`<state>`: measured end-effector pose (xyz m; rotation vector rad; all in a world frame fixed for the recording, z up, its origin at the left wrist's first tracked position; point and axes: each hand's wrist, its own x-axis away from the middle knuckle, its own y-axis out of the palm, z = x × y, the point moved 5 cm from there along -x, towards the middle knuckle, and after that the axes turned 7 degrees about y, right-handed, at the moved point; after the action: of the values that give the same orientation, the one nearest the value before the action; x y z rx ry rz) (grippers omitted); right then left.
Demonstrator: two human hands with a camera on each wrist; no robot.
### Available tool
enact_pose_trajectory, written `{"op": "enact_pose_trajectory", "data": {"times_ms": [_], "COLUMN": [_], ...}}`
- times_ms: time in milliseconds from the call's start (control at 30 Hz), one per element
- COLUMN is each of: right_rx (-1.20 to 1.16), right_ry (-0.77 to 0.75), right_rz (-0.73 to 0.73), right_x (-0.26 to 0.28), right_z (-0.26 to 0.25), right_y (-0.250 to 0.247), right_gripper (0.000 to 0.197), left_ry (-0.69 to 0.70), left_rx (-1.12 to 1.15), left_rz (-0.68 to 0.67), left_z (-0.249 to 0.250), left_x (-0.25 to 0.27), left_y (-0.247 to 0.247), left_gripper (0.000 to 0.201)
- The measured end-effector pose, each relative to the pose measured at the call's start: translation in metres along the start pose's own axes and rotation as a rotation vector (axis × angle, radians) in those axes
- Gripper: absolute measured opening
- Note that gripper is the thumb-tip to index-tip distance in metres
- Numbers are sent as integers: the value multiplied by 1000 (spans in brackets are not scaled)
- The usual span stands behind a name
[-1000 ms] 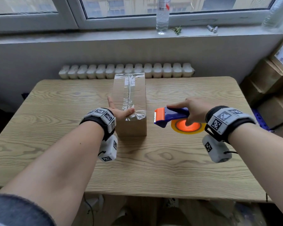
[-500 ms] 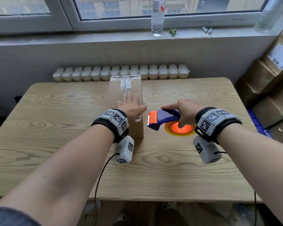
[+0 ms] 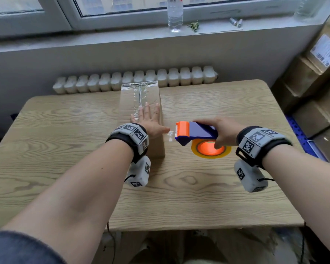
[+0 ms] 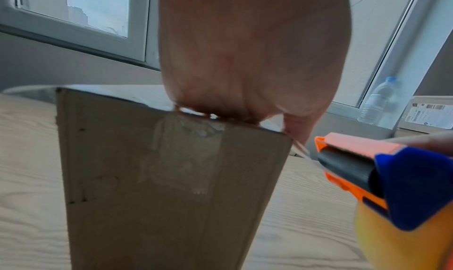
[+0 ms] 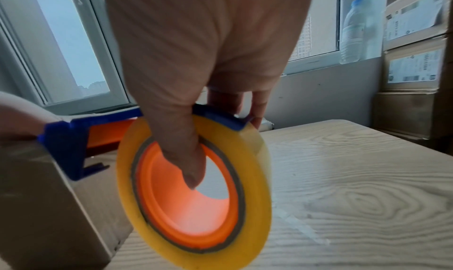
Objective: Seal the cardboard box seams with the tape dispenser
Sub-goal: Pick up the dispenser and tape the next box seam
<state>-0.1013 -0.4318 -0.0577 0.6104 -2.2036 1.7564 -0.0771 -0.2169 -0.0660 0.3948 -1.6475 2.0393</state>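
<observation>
Daylight from a wide window falls on a wood-grain desk (image 3: pixel 198 187), where a tall cardboard box (image 3: pixel 154 149) stands at about 11 o'clock from centre, its far end near the desk's 12 o'clock edge. Clear tape (image 3: pixel 139 96) already runs the length of the top seam and folds down the near face. The left hand (image 3: pixel 151 122), a second ago hooked over the box's near corner, now lies flat with fingers straight on the taped top, pressing the strip down. Judged from that, the top seam appears sealed and is being smoothed. At 3 o'clock of the box, just beside it, the right hand (image 3: pixel 225 134) has a closed grip on the blue-and-orange tape dispenser (image 3: pixel 194 133), thumb hooked through the orange core of its yellow roll (image 5: pixel 196 187); it has drifted slightly closer to the box. A short tail of tape (image 3: pixel 170 135) hangs loose at the cutter. Open desk lies from 3 to 9 o'clock, leaving room to turn the box. Stacked cartons (image 3: pixel 322 82) crowd the right, and a water bottle (image 3: pixel 175 14) stands on the sill.
</observation>
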Motion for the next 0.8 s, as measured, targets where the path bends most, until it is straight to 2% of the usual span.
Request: {"op": "enact_pose_trajectory", "data": {"times_ms": [133,400,600,800], "right_rx": [-13,-4,224,286], "right_ry": [-8,25,-1,-43], "right_rz": [33,1,23,53], "right_x": [2,1,-7,-13], "right_z": [8,17,-20,-50], "right_y": [3,10,12,11], "right_gripper": [103,106,89,75], "left_ry": [3,7,8,2], "left_rx": [23,34,26,22], "left_rz": [2,10,13,53], "left_z": [1,-3,-3,-2], "left_x": [0,1,0,-2], "left_y": [0,-1,1,4], "left_gripper": [93,91,97,98]}}
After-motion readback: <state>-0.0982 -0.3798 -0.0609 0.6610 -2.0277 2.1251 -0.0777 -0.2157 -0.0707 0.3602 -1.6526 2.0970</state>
